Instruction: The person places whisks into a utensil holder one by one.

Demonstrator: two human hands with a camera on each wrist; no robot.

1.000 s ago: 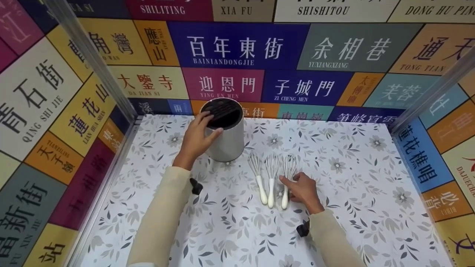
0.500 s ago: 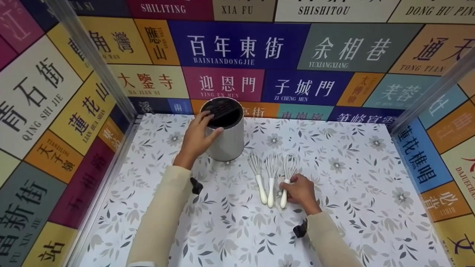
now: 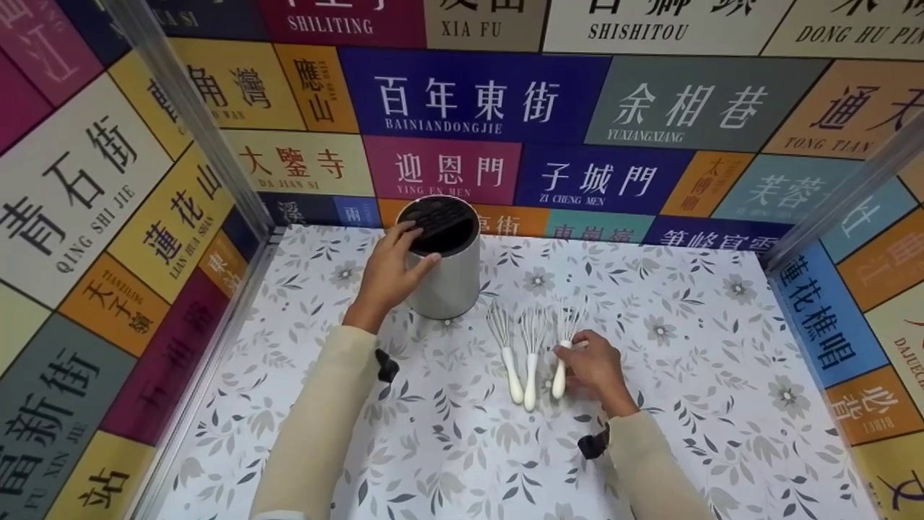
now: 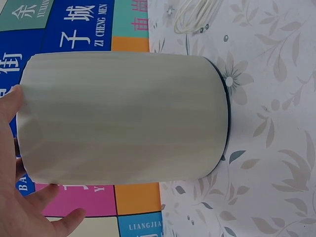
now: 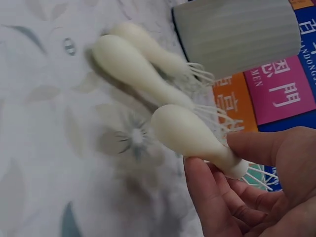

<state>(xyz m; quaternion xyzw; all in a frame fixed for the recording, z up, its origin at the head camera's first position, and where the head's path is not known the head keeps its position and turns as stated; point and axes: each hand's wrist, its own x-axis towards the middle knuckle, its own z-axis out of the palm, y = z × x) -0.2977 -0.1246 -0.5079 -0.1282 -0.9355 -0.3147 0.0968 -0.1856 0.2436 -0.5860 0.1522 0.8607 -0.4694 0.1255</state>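
Observation:
A light grey cylindrical utensil holder (image 3: 449, 285) with a black slotted insert stands upright at the back of the table. My left hand (image 3: 392, 271) holds it at the upper left rim, thumb toward the near side; the left wrist view shows its pale ribbed wall (image 4: 123, 118) with fingertips around the top end. My right hand (image 3: 595, 365) pinches the rightmost white-handled whisk (image 5: 190, 133) by the neck of its handle, between thumb and fingers, tail end tilted up. Two more whisks, a middle whisk (image 3: 531, 375) and a left whisk (image 3: 511, 372), lie side by side on the table.
A white floral cloth (image 3: 447, 433) covers the table. Panels with coloured signs, such as the blue back panel (image 3: 473, 94), close it in at the back and both sides. Metal posts (image 3: 209, 130) stand at the corners.
My right hand has closed on the rightmost whisk and raised it slightly off the table. The left hand stays at the holder's rim. The head view has shifted a little.

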